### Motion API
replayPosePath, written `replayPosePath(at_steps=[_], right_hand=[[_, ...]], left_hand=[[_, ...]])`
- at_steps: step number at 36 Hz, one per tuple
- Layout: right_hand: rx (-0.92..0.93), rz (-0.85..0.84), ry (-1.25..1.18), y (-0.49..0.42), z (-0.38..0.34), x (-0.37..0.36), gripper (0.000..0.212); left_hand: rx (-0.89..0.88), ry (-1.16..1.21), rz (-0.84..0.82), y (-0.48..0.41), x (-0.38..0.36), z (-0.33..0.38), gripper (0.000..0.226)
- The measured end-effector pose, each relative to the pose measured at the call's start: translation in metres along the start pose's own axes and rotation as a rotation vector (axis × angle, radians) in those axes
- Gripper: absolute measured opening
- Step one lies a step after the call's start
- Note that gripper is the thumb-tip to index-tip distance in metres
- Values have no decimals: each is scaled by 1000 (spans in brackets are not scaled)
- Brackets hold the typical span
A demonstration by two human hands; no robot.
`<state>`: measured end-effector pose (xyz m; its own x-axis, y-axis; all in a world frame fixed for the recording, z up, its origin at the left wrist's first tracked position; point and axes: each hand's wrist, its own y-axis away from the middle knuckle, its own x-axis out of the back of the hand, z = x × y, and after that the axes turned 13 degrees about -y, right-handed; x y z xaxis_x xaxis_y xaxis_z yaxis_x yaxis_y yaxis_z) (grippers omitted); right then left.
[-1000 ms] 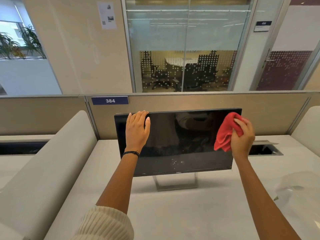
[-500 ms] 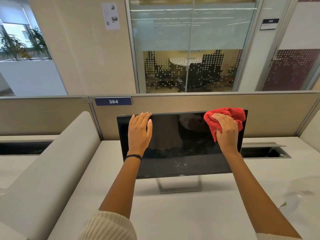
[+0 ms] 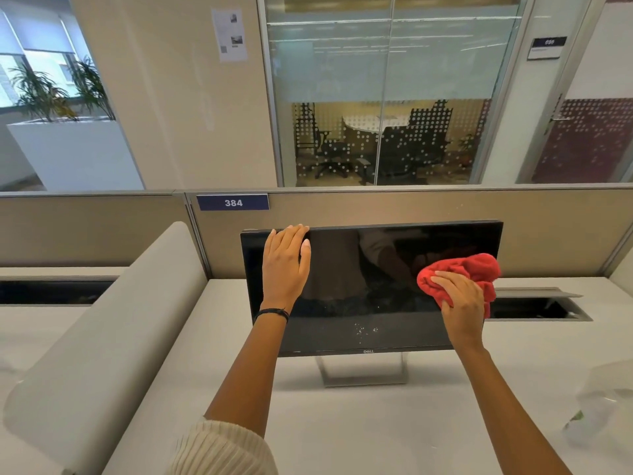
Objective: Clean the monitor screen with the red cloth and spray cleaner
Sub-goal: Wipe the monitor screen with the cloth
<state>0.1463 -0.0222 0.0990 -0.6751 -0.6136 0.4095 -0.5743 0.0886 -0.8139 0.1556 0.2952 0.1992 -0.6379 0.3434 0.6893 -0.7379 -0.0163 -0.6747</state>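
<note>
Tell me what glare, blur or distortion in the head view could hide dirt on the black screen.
Head view: the glossy black monitor screen mirrors the person, so smears there are hard to judge; white specks near its bottom edge show plainly; the wide lens bows the beige partition; a clear object at the lower right is blurred; right hand and red cloth look sharp.

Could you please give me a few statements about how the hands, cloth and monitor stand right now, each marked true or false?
1. The right hand presses the red cloth against the right part of the monitor screen. True.
2. The left hand holds a spray bottle. False: it rests flat on the monitor's upper left, fingers over the top edge.
3. White specks show low on the screen, near the middle. True.
4. The monitor lies face down on the desk. False: it stands upright on its stand.
</note>
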Motion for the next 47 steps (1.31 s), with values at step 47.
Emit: replayPosePath(at_steps=[47], right_hand=[[-278, 312, -144, -71, -41, 6, 28]], left_hand=[[-13, -49, -52, 4, 4, 2, 48]])
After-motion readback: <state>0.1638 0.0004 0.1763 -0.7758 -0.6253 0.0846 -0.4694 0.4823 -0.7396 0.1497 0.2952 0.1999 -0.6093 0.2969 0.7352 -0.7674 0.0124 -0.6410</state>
